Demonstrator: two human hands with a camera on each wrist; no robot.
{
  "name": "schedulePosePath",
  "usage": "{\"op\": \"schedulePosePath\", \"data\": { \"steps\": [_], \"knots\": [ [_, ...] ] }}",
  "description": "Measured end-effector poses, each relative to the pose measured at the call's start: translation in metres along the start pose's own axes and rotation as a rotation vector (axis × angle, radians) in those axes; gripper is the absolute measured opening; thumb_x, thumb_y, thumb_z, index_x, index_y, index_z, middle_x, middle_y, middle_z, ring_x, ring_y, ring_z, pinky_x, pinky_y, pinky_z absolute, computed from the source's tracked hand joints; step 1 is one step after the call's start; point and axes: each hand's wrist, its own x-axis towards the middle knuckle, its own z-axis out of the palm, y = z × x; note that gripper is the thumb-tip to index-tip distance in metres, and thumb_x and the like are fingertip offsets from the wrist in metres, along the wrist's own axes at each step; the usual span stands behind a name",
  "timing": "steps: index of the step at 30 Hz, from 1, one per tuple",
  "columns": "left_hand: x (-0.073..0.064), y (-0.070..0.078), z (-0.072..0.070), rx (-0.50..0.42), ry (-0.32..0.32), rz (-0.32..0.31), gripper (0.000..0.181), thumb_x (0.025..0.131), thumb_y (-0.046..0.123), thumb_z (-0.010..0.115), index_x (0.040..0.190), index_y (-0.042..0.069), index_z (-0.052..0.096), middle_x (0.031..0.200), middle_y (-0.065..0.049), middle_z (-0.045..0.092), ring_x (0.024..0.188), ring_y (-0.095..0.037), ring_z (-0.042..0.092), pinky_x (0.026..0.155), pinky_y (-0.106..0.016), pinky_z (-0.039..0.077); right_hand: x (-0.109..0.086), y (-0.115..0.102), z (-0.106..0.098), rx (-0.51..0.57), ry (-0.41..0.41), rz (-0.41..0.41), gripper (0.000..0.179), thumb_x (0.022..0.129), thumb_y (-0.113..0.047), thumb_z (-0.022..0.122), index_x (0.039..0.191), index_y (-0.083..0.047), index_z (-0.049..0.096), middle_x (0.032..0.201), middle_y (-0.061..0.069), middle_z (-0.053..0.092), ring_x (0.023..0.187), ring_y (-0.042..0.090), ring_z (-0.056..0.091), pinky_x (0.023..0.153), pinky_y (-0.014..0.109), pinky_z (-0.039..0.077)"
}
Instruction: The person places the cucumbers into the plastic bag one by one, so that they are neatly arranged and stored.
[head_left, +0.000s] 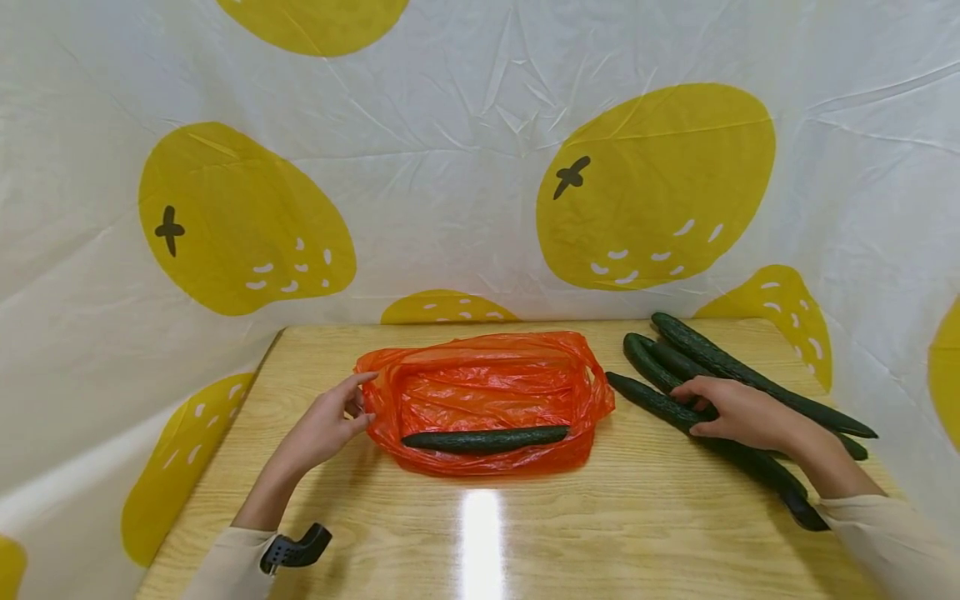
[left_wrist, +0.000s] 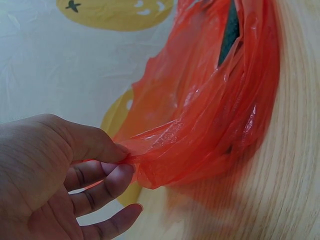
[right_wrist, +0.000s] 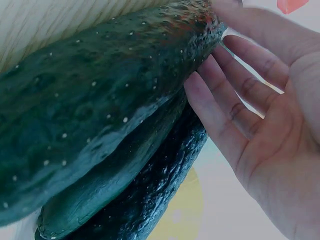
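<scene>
An orange-red plastic bag (head_left: pixel 487 346) lies spread on the table with its mouth up and a single cucumber (head_left: pixel 486 440) along its near side. At the bag's left edge, my left hand (head_left: pixel 322 429) pinches the thin plastic between thumb and fingertips; in the left wrist view the film (left_wrist: pixel 155 150) stretches from that pinch. My right hand (head_left: pixel 742 417) is over the cucumbers on the right, thumb and fingers on either side of the nearest cucumber (head_left: pixel 637 390). In the right wrist view its fingertips touch that cucumber's (right_wrist: pixel 100 95) side.
Several other cucumbers (head_left: pixel 720 358) lie aslant in a loose pile under and beyond my right hand. The wooden table (head_left: pixel 420 533) ends at a white cloth (head_left: pixel 450 208) printed with yellow fruit, which hangs behind and at both sides.
</scene>
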Motion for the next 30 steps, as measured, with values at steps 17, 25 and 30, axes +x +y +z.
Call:
{"op": "schedulePosePath", "data": {
  "steps": [17, 25, 30],
  "knots": [
    [0.0, -0.001, 0.0, -0.001, -0.005, 0.01, 0.066, 0.09, -0.004, 0.068, 0.151, 0.003, 0.043, 0.091, -0.006, 0.057, 0.085, -0.021, 0.056, 0.067, -0.029, 0.052, 0.008, -0.005, -0.002, -0.09, -0.022, 0.008, 0.045, 0.086, -0.025, 0.081, 0.123, -0.003, 0.069, 0.112, 0.007, 0.07, 0.091, 0.021, 0.068, 0.072, 0.036, 0.055],
    [0.0, 0.0, 0.0, 0.003, -0.005, 0.01, 0.066, 0.09, -0.003, 0.068, 0.151, 0.003, 0.043, 0.091, -0.005, 0.057, 0.084, -0.021, 0.056, 0.066, -0.028, 0.052, 0.011, -0.007, 0.0, -0.069, -0.057, 0.017, 0.049, 0.086, -0.029, 0.081, 0.125, -0.002, 0.068, 0.109, 0.005, 0.072, 0.089, 0.018, 0.067, 0.071, 0.036, 0.055],
    [0.0, -0.001, 0.0, 0.005, -0.008, 0.011, 0.066, 0.091, -0.003, 0.068, 0.151, 0.003, 0.043, 0.091, -0.005, 0.057, 0.084, -0.021, 0.056, 0.067, -0.028, 0.051, 0.012, -0.007, 0.002, -0.072, -0.067, 0.032, 0.049, 0.087, -0.029, 0.08, 0.126, -0.002, 0.068, 0.108, 0.002, 0.072, 0.09, 0.017, 0.067, 0.072, 0.035, 0.055]
  ]
}}
